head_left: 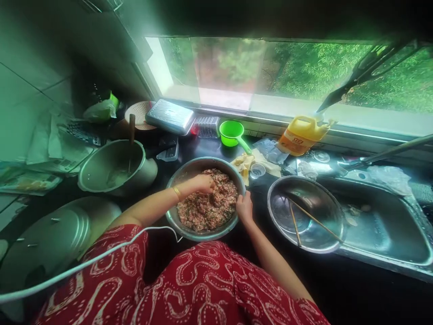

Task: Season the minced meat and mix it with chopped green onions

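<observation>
A round metal bowl [172, 215] in front of me holds a mass of minced meat [216, 205] flecked with green bits. My left hand [200, 184], a yellow bangle on its wrist, reaches into the bowl from the left. Its fingers are curled down into the mince, which hides their tips. On the bowl's right side, my right hand [245, 208] grips the rim, thumb up and over the edge.
To the right are a large metal basin [280, 234] with two chopsticks, and a sink [382, 230]. A deep pot [152, 169] stands left. Behind are a green dipper [230, 134] and a yellow jug [297, 137]. A white cable [111, 250] crosses my left arm.
</observation>
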`<state>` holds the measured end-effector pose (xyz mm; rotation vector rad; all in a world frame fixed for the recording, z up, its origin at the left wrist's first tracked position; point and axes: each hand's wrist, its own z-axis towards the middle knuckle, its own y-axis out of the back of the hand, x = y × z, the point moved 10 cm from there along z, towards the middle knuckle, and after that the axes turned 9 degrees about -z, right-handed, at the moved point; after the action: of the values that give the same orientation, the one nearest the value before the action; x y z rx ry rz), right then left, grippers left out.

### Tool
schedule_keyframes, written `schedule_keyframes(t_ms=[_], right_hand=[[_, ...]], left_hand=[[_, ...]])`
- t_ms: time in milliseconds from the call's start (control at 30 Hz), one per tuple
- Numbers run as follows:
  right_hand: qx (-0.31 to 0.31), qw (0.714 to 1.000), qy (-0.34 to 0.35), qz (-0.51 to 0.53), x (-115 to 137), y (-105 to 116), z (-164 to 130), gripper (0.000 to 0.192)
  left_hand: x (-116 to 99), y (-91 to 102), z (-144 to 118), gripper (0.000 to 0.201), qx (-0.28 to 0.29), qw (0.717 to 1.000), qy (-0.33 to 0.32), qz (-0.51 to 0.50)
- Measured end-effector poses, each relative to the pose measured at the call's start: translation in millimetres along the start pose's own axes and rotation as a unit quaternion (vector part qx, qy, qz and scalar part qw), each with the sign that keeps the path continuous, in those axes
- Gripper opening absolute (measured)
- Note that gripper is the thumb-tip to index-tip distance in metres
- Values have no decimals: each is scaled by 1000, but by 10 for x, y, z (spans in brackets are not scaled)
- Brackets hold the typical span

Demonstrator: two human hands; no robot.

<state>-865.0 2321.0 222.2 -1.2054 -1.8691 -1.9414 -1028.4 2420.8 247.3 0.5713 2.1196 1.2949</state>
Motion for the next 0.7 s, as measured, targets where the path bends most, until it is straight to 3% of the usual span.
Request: schedule_keyframes(t_ms=[100,167,200,300,400,500,600,700], right_hand=[[-3,1000,-2,-4,-7,-1,-15,33],[-10,1000,-3,-10,-9,8,-18,33],[-15,1000,-4,-13,-9,13,-17,33],[-26,999,-8,-18,-1,16,-2,33],[-45,999,-15,-5,19,8,22,34],[-67,997,-22,23,42,-6,40,35],[-73,996,-29,36,59,-25,64,34],[-60,998,-23,29,92,-30,96,33]], left_hand=[[-141,334,323,21,-19,993,-95,62],[-225,393,555,24,-9,982,-176,63],[-181,394,652,27,-4,981,-187,55],[343,395,760,31,-37,996,-78,4],[937,237,415,29,-68,997,37,-11],[1224,-73,-118,33,-59,994,96,1],[1218,-345,-508,28,-34,992,119,-7],[1069,-362,-599,23,-23,992,125,-16]])
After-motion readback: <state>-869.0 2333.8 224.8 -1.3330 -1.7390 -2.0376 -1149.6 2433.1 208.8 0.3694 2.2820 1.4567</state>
